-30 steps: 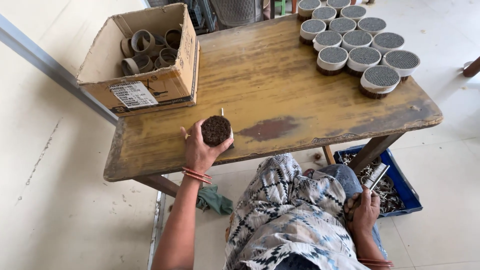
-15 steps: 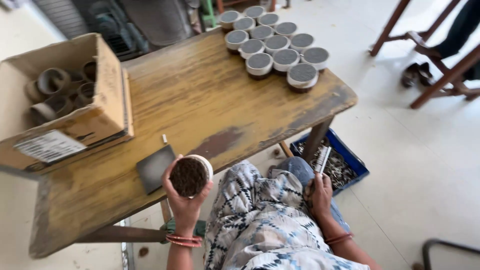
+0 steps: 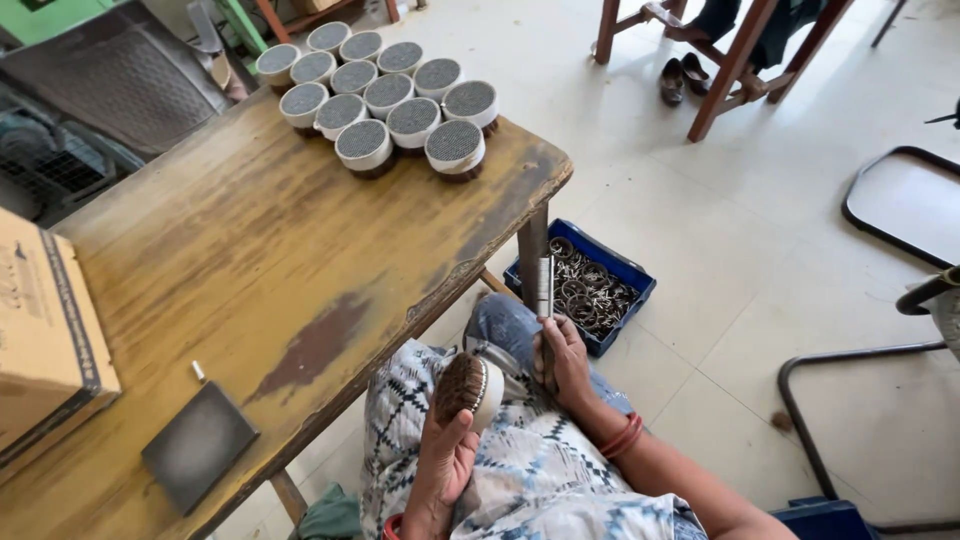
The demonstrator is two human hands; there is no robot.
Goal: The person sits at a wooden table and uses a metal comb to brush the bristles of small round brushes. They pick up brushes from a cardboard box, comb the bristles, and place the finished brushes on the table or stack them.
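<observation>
Seated person at a worn wooden table (image 3: 250,250), seen from above. Left hand (image 3: 445,465) is below the table's near edge, over the lap, fingers wrapped around a round white-rimmed disc (image 3: 463,388) with a dark brown bristly-looking face, held tilted on edge; grip closed on it. Right hand (image 3: 562,358) is just right of the disc, off the table's near corner, fist closed around a slim grey metal tool (image 3: 543,285) that stands upright, its top reaching up beside the table leg. Red bangles show on both wrists. On the floor just right of the table leg sits a blue plastic crate (image 3: 632,275), rectangular, filled with metal rings; the tool tip is in front of it. At the table's far right corner is a cluster of round white cups with grey mesh tops (image 3: 380,100), packed touching in rows. At the table's left edge is a brown cardboard box (image 3: 45,340), only its side in view, with dark printing along the face, too cut off to tell more. Near the table's front edge, right of the box, lies a flat dark grey square plate (image 3: 198,446), with a small white cylinder (image 3: 198,371) just beyond it. A dark reddish patch of worn finish marks the table near the front edge. Wooden chair legs (image 3: 740,60) stand well beyond the table, on pale floor tiles.
</observation>
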